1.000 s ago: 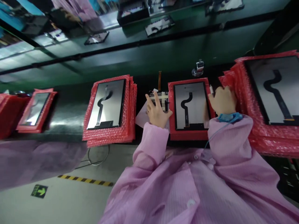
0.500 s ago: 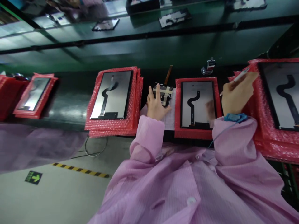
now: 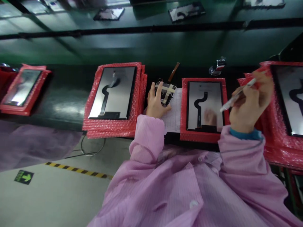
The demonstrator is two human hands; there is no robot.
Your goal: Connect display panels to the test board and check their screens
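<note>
My left hand (image 3: 156, 102) rests with spread fingers on the left side of a small black device with tape strips (image 3: 168, 91), which lies on a printed paper sheet (image 3: 174, 116). My right hand (image 3: 248, 104), a little blurred, holds a white pen (image 3: 238, 94) tilted down to the left, over the right edge of a display panel (image 3: 213, 94) with a black curved flex cable. That panel lies on red bubble wrap (image 3: 196, 136). A thin brown strip (image 3: 174, 72) is just behind the small device.
Stacks of red bubble wrap with panels stand at left (image 3: 111, 127) and right (image 3: 280, 149). A shiny metal object (image 3: 217, 66) sits behind the middle panel. Another wrapped panel (image 3: 23, 86) lies far left. A black rail (image 3: 132, 30) crosses behind.
The pen in my right hand has swung to point lower left, and that hand has shifted right and down. My left hand stays by the small device. The whole view has shifted slightly.
</note>
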